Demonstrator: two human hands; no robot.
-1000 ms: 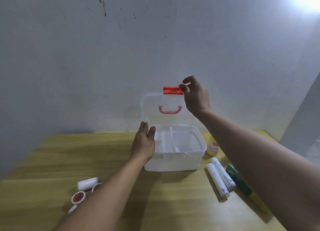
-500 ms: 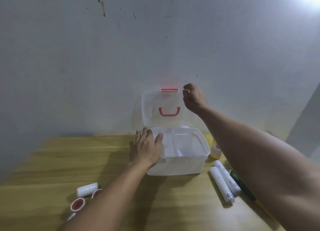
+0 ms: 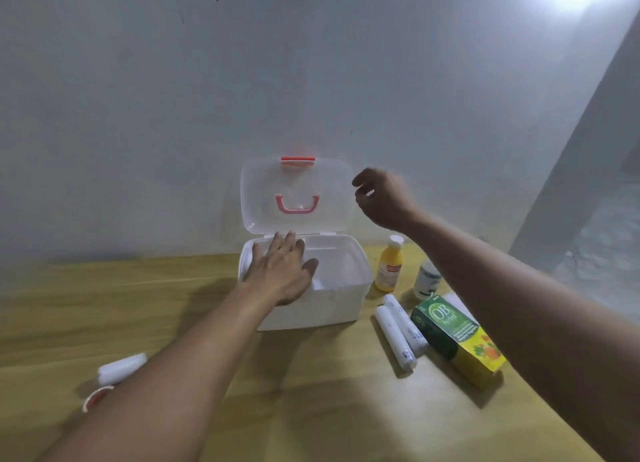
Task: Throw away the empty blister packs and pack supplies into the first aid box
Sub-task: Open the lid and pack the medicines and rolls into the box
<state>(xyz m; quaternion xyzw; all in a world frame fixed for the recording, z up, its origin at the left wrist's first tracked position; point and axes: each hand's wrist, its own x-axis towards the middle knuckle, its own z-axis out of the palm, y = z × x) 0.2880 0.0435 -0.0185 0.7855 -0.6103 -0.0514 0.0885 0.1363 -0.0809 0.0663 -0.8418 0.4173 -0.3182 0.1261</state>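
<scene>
The white first aid box (image 3: 332, 309) stands on the wooden table with its clear lid (image 3: 332, 198) leaning back against the wall, red latch and handle showing. My left hand (image 3: 282, 271) lies flat over the box's open top, fingers spread. To the right of the lid hovers my right hand (image 3: 382, 198), fingers loosely curled and apart from the lid, holding nothing. Right of the box stand a yellow bottle (image 3: 389, 264) and a small white bottle (image 3: 427, 280). Two white rolls (image 3: 398, 333) and a green-yellow carton (image 3: 457, 337) lie nearer to me.
A white roll (image 3: 121, 368) and a red-rimmed tape roll (image 3: 97, 396) lie at the left, partly behind my left forearm. The grey wall rises right behind the box. Bare wood (image 3: 311, 409) spreads in front of the box.
My right hand has let go of the lid and drawn away to the right. My left hand slid from the box's left side onto its open top. The lid now stands fully back.
</scene>
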